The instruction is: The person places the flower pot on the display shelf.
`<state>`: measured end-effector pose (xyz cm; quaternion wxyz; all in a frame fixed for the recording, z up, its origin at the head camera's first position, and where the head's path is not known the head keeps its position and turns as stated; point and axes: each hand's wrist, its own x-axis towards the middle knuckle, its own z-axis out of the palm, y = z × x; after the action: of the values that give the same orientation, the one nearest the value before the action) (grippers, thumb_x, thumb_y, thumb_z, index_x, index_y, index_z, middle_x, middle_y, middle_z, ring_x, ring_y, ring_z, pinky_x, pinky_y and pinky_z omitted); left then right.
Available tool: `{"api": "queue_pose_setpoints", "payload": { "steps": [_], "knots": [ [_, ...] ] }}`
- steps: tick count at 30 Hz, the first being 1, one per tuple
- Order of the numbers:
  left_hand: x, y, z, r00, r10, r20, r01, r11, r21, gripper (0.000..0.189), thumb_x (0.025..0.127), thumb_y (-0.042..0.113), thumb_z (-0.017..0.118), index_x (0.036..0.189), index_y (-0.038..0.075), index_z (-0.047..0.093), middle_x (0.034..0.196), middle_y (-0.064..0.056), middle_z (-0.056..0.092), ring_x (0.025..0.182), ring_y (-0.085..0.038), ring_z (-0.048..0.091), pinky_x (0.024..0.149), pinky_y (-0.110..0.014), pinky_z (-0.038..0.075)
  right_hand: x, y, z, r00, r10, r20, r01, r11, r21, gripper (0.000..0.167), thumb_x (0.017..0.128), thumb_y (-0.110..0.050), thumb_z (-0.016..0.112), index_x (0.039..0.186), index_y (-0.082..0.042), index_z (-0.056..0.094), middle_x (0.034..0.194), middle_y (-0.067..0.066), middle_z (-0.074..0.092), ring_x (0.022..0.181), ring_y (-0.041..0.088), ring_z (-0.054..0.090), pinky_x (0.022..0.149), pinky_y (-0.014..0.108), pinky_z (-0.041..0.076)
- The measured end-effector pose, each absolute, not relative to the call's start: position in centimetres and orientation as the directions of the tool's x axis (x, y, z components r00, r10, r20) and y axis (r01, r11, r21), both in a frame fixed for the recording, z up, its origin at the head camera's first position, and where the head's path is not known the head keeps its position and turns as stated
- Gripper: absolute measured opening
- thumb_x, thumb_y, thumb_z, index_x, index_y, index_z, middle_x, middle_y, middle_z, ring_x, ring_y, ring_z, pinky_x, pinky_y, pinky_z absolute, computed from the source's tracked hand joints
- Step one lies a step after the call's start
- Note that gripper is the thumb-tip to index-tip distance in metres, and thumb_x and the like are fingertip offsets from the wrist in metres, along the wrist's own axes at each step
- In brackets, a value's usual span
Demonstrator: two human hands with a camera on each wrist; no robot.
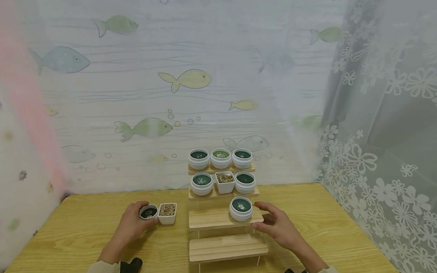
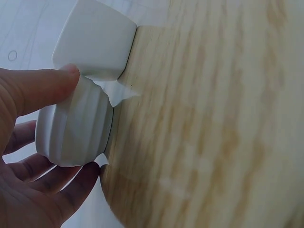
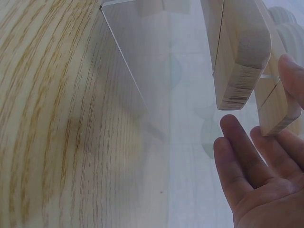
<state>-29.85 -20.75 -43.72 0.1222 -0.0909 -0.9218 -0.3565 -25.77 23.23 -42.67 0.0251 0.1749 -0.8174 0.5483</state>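
My left hand [image 1: 134, 220] grips a small white ribbed pot [image 2: 76, 126] with dark content, thumb on one side and fingers on the other. Right beside that pot stands a square white bowl [image 1: 167, 213] of brownish flakes, on the tabletop. At the right end of the third shelf [image 1: 209, 218] of a wooden tiered stand sits a round white pot [image 1: 241, 209] with dark green content. My right hand [image 1: 277, 226] is by this end of the shelf, its fingers fairly straight and spread; the right wrist view shows fingertips close to the board ends [image 3: 242, 76].
Two upper shelves hold several round white pots [image 1: 199, 159] and a square bowl [image 1: 225, 182] of flakes. The lowest shelf [image 1: 227, 247] is in front on thin clear legs. A fish-patterned curtain [image 1: 215, 94] hangs behind the wooden table [image 1: 156, 270], a flowered lace one [image 1: 393, 200] at right.
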Motion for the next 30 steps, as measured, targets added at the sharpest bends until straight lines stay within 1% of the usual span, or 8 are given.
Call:
{"api": "queue_pose_setpoints", "payload": {
  "steps": [6, 14, 20, 25, 30],
  "knots": [
    [-29.9, -20.8, -43.8, -0.949, 0.073, 0.307, 0.26, 0.733, 0.629, 0.061, 0.079, 0.02, 0.078, 0.126, -0.009, 0.052, 0.11, -0.024, 0.054, 0.095, -0.033, 0.053, 0.079, -0.048, 0.045, -25.8, 23.2, -42.6, -0.944, -0.241, 0.228, -0.303, 0.349, -0.887, 0.062, 0.083, -0.021, 0.075, 0.138, -0.009, 0.048, 0.14, 0.013, 0.047, 0.109, 0.03, 0.059, 0.08, 0.03, 0.052],
    [-29.8, -20.9, -43.7, -0.952, 0.065, 0.3, 0.249, 0.734, 0.632, 0.061, 0.08, 0.022, 0.077, 0.127, -0.009, 0.052, 0.112, -0.024, 0.055, 0.097, -0.033, 0.054, 0.08, -0.049, 0.046, -25.9, 23.2, -42.8, -0.947, -0.232, 0.223, -0.298, 0.372, -0.879, 0.063, 0.083, -0.023, 0.075, 0.138, -0.011, 0.048, 0.139, 0.012, 0.048, 0.11, 0.032, 0.059, 0.081, 0.031, 0.053],
    [-29.5, -21.1, -43.2, -0.943, 0.044, 0.331, 0.258, 0.725, 0.638, 0.061, 0.078, 0.022, 0.079, 0.125, -0.009, 0.053, 0.11, -0.023, 0.056, 0.095, -0.033, 0.054, 0.078, -0.046, 0.045, -25.8, 23.2, -42.7, -0.948, -0.23, 0.221, -0.296, 0.375, -0.879, 0.065, 0.083, -0.025, 0.076, 0.139, -0.01, 0.047, 0.14, 0.013, 0.048, 0.11, 0.032, 0.059, 0.081, 0.032, 0.053],
    [-29.4, -21.0, -42.6, -0.931, 0.036, 0.364, 0.276, 0.721, 0.635, 0.06, 0.077, 0.019, 0.079, 0.123, -0.009, 0.054, 0.111, -0.025, 0.056, 0.098, -0.036, 0.054, 0.082, -0.05, 0.044, -25.8, 23.1, -42.6, -0.948, -0.228, 0.221, -0.296, 0.379, -0.877, 0.065, 0.083, -0.026, 0.076, 0.139, -0.01, 0.047, 0.139, 0.012, 0.048, 0.11, 0.032, 0.059, 0.081, 0.032, 0.053],
    [-29.0, -20.7, -41.7, -0.928, 0.044, 0.37, 0.287, 0.716, 0.636, 0.06, 0.08, 0.022, 0.078, 0.126, -0.008, 0.053, 0.115, -0.025, 0.054, 0.102, -0.037, 0.053, 0.082, -0.052, 0.045, -25.9, 23.2, -42.6, -0.947, -0.228, 0.225, -0.299, 0.377, -0.877, 0.064, 0.082, -0.026, 0.076, 0.138, -0.012, 0.048, 0.139, 0.011, 0.049, 0.109, 0.031, 0.059, 0.08, 0.031, 0.053]
  ]
}}
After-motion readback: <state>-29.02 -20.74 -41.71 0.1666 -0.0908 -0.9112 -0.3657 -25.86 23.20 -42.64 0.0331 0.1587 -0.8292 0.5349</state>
